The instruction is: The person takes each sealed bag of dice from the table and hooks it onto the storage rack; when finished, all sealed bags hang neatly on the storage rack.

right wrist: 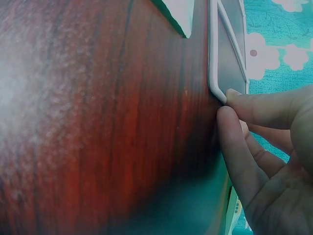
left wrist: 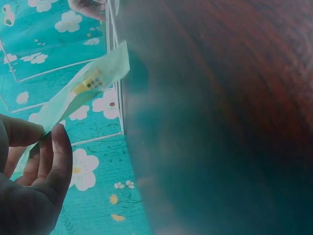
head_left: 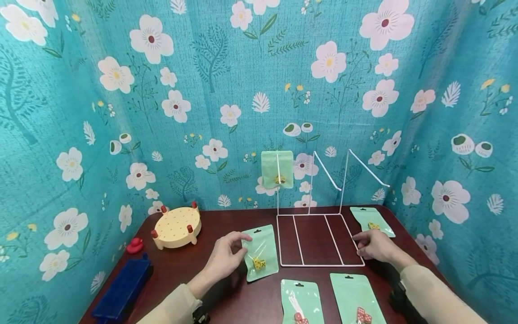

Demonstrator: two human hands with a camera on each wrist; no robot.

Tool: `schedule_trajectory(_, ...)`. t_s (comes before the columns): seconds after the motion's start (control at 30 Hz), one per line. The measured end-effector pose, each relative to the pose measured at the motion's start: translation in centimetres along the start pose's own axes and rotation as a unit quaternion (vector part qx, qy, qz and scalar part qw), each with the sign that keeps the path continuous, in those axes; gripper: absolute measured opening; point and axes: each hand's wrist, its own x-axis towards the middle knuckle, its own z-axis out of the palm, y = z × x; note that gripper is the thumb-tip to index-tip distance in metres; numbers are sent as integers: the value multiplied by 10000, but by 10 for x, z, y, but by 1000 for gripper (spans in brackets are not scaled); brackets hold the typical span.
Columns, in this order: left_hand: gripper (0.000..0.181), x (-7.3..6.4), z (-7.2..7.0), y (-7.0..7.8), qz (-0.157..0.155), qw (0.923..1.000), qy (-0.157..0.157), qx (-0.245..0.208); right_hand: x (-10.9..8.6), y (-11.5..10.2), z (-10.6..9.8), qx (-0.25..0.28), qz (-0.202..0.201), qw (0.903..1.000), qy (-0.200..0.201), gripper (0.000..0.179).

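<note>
Nearby, the left hand [head_left: 227,253] pinches a packet [head_left: 263,247] just to its right, long side running roughly front to back; the left wrist view shows it tilted off the table [head_left: 182,263], unclear from above. The right hand [head_left: 377,245] grips the near right corner of the rack [head_left: 321,266]. Behind, another packet [head_left: 270,168] hangs.

A small curtained nook; what kind of building it is cannot be told
Flowered teal curtain [head_left: 226,90] closes in the left, far and right sides of a dark wood-grain bench [head_left: 174,265]
</note>
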Motion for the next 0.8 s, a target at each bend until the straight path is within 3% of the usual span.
schedule_trajectory(0.53,39,1,-2,13,1016,9920,752,-32,0,1,0,-5,-19,10000,19,48)
schedule_trajectory(0.8,39,0,6,22,1589,9842,755,-182,-1,1,-1,63,-69,10000,-31,49)
